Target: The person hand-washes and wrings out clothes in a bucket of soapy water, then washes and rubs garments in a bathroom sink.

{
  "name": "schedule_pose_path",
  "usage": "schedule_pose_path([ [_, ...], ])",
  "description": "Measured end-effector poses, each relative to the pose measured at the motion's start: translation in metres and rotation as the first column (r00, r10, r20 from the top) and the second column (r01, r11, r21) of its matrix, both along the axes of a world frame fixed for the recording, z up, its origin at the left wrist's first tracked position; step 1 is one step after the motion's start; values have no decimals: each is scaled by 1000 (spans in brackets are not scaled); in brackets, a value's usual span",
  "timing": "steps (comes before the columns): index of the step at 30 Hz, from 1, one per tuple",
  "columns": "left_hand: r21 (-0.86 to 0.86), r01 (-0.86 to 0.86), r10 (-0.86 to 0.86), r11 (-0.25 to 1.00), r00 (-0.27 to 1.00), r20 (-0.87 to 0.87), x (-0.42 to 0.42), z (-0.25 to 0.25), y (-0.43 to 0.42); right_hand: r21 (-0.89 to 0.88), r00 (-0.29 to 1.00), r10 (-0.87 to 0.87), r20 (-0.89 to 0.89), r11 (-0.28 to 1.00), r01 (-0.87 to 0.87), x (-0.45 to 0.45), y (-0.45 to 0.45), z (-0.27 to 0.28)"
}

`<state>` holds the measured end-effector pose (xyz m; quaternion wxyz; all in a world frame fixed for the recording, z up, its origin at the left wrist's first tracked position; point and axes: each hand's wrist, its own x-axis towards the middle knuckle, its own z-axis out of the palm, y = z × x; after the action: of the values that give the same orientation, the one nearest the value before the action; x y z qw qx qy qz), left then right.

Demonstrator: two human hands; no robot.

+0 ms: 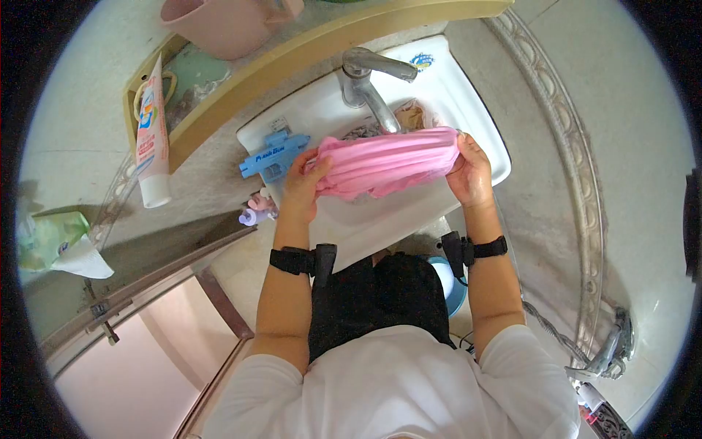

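Observation:
A pink cloth [387, 162] is stretched sideways over the white sink [347, 223], just in front of the metal faucet [374, 102]. My left hand [301, 186] is closed on its left end, and my right hand [470, 172] grips the right end. The fabric hangs in folds between them and hides much of the basin. Behind it, partly covered, lie other crumpled, patterned and brownish items [413, 115] in the basin. A blue toy gun [276, 156] rests on the sink's left rim, close to my left hand.
A shelf with a yellowish edge [307, 47] runs above the sink, carrying a pink cup [219, 25] and a white tube [152, 139]. Green tissue packaging [58, 238] is at the left. A shower head [610, 347] is at lower right, and a blue basin [450, 282] sits below.

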<state>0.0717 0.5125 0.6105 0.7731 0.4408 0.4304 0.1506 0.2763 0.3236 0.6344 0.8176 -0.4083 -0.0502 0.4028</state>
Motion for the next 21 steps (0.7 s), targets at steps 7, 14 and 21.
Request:
schedule_pose_path([
  [7, -239, 42, -58, 970, 996, -63, 29, -23, -35, -339, 915, 280, 290, 924, -175, -46, 33, -24],
  [14, -75, 63, -22, 995, 890, 455, 52, -89, -52, -590, 386, 557, 736, 807, -38, -101, 69, -27],
  [21, -235, 127, -23, 964, 916, 400, 62, -73, -64, -495, 413, 357, 838, 816, 299, -41, 69, -69],
])
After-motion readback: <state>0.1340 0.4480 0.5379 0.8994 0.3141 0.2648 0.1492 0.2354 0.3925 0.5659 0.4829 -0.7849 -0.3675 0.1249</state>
